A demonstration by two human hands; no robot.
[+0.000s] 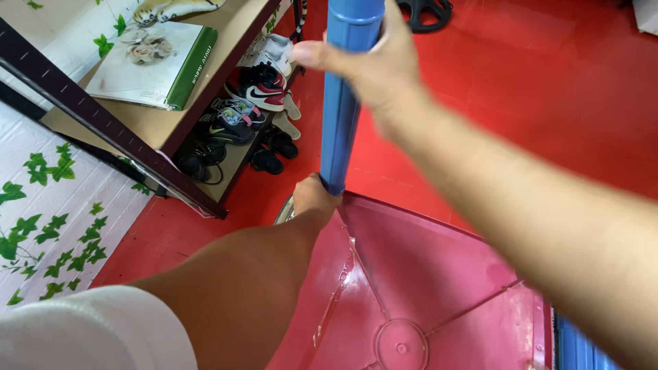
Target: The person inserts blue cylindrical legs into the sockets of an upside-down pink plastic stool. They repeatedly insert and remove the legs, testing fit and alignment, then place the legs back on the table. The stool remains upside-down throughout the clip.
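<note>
Above a red floor (534, 82), the right hand (373, 65) is wrapped tight round a blue plastic pole (340, 116), its top cut off at twelve o'clock. Lower down, the left hand (312, 199) is clenched at the pole's foot, fingers hidden, where it meets a pink plastic panel (425, 274). Sneakers (257, 92) crowd a shelf rack (164, 127) at ten o'clock.

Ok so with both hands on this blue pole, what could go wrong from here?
The blue pole is held high by the right hand and low by the left hand, right at the pink plastic base; fingers could get pinched there. The base looks wet and might slip. If the pole tips left, it could hit the shelf of shoes.
</note>
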